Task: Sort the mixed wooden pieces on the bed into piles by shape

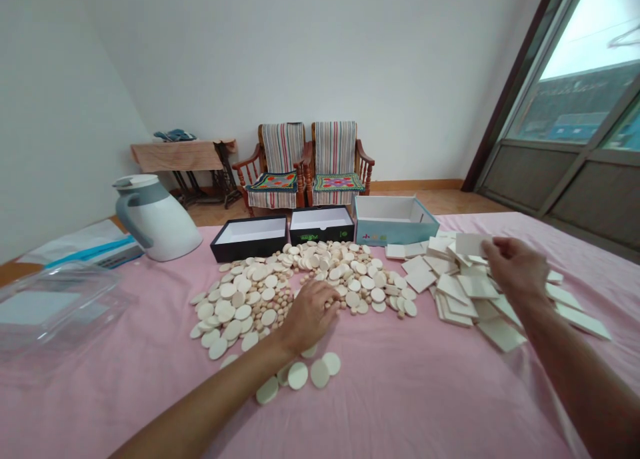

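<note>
My left hand (310,316) rests at the front of a heap of pale wooden discs (235,306) mixed with small wooden beads (285,299), and its fingertips pinch what looks like a bead. Several loose discs (299,376) lie just below my left wrist. My right hand (515,269) grips a white square tile (471,244) by its edge, above a scattered spread of matching white tiles (475,299). Both heaps lie on a pink bedsheet (400,392).
Three open boxes stand beyond the heaps: a black one (249,239), a black one with green print (321,224), and a white-and-blue one (395,220). To the left are a white jug (155,219) and a clear plastic container (55,306). Two wooden armchairs (307,166) stand against the far wall.
</note>
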Tool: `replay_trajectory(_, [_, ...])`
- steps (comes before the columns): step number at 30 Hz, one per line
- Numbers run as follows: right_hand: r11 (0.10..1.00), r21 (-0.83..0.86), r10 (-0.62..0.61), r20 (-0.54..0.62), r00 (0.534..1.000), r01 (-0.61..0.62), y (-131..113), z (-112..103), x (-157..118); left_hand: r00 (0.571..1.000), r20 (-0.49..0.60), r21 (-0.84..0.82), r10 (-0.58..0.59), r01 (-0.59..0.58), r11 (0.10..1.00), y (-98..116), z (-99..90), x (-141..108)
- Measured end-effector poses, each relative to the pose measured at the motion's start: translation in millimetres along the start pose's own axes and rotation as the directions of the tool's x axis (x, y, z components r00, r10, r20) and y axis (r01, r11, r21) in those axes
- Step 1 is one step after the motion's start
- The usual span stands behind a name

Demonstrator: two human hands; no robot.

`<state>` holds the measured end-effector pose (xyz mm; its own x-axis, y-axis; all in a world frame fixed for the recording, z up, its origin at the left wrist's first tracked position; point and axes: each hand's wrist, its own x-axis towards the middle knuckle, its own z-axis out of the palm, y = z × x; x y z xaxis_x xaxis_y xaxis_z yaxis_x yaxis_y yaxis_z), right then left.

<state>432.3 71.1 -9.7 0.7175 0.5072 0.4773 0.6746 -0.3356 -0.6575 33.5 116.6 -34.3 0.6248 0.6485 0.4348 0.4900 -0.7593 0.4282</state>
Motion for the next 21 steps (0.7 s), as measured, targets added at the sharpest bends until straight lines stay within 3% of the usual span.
replay_trajectory(3, [0.986,-0.095,0.14,0.014,0.99,-0.138,20,2,28,0.989,0.058,0.096,0.134,-0.139,0.986,3,16.3,19])
replay_trajectory(5, [0.985,-0.115,0.135,0.014,0.991,-0.133,21,8,26,0.973,0.134,0.176,0.189,-0.211,0.962,6,29.1,35])
replay_trajectory(7, [0.996,-0.086,0.01,-0.032,0.999,-0.013,12,14,13,0.967,0.186,0.283,0.172,-0.22,0.934,7,41.2,52])
replay_trajectory(11, [0.972,-0.081,-0.229,-0.093,0.969,0.222,-13,24,-18,0.956,0.254,0.351,0.15,-0.235,0.906,4,55.6,72])
replay_trajectory(15, [0.955,-0.168,-0.255,-0.043,0.966,0.244,-15,29,-25,0.965,0.234,0.392,0.116,-0.203,0.897,-3,50.8,69])
replay_trajectory(21, [0.958,-0.136,-0.265,-0.073,0.962,0.253,-3,32,-28,0.985,0.163,0.456,0.051,-0.121,0.882,-26,16.4,44])
